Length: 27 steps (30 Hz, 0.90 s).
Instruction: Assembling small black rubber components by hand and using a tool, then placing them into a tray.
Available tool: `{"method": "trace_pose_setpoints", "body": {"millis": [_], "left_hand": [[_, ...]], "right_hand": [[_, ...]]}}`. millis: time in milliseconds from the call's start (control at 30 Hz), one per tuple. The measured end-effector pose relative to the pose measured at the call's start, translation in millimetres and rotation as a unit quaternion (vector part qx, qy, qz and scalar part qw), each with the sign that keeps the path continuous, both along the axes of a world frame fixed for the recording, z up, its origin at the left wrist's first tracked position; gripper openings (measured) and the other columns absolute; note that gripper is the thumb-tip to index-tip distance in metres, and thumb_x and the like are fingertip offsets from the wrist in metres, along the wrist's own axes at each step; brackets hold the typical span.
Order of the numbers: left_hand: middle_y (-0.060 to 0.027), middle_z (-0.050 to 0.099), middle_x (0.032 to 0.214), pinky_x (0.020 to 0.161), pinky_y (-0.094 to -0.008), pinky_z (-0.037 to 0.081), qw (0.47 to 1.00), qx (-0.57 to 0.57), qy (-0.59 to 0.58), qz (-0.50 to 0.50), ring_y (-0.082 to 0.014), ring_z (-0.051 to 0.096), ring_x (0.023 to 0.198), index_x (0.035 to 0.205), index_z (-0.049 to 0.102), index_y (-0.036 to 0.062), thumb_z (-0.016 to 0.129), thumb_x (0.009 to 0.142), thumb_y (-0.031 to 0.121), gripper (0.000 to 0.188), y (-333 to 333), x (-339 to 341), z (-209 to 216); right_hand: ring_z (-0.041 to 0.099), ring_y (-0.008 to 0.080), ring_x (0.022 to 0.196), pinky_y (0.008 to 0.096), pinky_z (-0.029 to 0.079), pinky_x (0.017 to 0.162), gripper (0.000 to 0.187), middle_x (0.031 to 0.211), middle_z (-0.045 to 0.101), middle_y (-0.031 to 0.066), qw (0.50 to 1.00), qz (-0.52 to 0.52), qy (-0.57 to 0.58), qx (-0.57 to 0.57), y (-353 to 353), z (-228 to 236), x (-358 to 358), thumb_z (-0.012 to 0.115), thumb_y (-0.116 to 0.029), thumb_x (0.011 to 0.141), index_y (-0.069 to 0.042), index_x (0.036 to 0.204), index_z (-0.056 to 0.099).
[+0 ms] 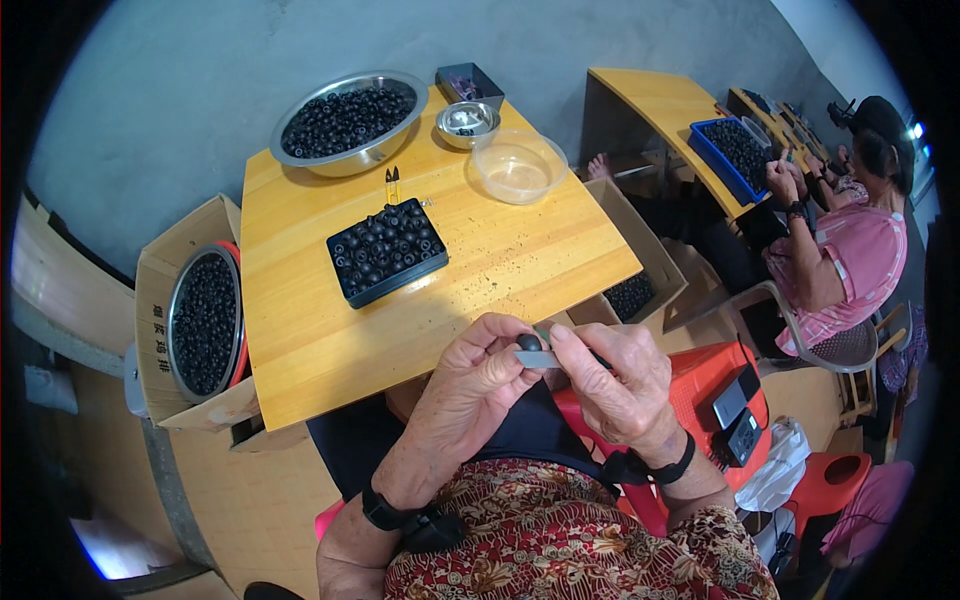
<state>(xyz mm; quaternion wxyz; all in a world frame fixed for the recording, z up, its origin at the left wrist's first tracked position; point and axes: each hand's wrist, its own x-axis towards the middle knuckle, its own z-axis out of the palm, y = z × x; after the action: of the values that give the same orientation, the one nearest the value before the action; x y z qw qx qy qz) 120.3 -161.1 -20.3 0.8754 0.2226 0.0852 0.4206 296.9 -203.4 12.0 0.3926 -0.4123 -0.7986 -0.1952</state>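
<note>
Apparently held a small black bead between the thumb and bent fingers of the left hand, closed around its side, seemingly for steadiness. Gripped a flat grey strip in the pinched fingers of the right hand, laid crosswise just on the near side of the bead; could not tell whether touching it or slightly apart. Could not make out the underside fingertips of either hand. Held both hands close together above the lap, just off the near edge of the wooden table, probably for a close look and rested arms. Had a black tray full of similar beads lying flat ahead of the hands, likely for a short reach. Found yellow-handled clippers just behind the tray, perhaps placed there as a spare tool. Saw a large steel bowl of beads near the far edge, presumably out of the elbows' way, with a clear plastic tub to its right, well apart from the hands.
</note>
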Motion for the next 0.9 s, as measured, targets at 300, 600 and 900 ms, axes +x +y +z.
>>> {"method": "trace_pose_setpoints", "body": {"millis": [300, 600, 900], "left_hand": [[-0.002, 0.064, 0.099, 0.088, -0.0288, 0.047, 1.0, -0.021, -0.008, -0.009, -0.0129, 0.06, 0.093, 0.108, 0.061, 0.0091, 0.071, 0.085, 0.009, 0.026, -1, 1, -3], [-0.0032, 0.065, 0.097, 0.088, -0.0311, 0.047, 0.998, 0.049, -0.011, -0.04, -0.0138, 0.06, 0.094, 0.101, 0.061, 0.01, 0.071, 0.086, 0.013, 0.018, 2, 2, -8], [-0.0054, 0.064, 0.105, 0.093, -0.032, 0.048, 1.0, 0.002, 0.002, 0.007, -0.0148, 0.061, 0.099, 0.105, 0.06, 0.0091, 0.068, 0.087, 0.007, 0.019, 0, 7, -5]], "right_hand": [[0.054, 0.0164, 0.067, 0.0271, 0.045, 0.054, 0.048, 0.092, 0.061, 0.0055, 1.0, -0.008, -0.014, 0.0, -1, 1, 2, 0.066, -0.006, 0.063, -0.004, 0.111, 0.069], [0.056, 0.0194, 0.069, 0.0286, 0.046, 0.056, 0.047, 0.09, 0.062, 0.0073, 0.999, -0.015, 0.038, -0.026, 7, -10, 12, 0.072, -0.003, 0.065, -0.004, 0.112, 0.068], [0.056, 0.02, 0.069, 0.0291, 0.046, 0.058, 0.047, 0.091, 0.065, 0.0064, 0.989, 0.058, 0.113, -0.076, -4, 8, -9, 0.077, -0.002, 0.063, -0.005, 0.11, 0.07]]}}
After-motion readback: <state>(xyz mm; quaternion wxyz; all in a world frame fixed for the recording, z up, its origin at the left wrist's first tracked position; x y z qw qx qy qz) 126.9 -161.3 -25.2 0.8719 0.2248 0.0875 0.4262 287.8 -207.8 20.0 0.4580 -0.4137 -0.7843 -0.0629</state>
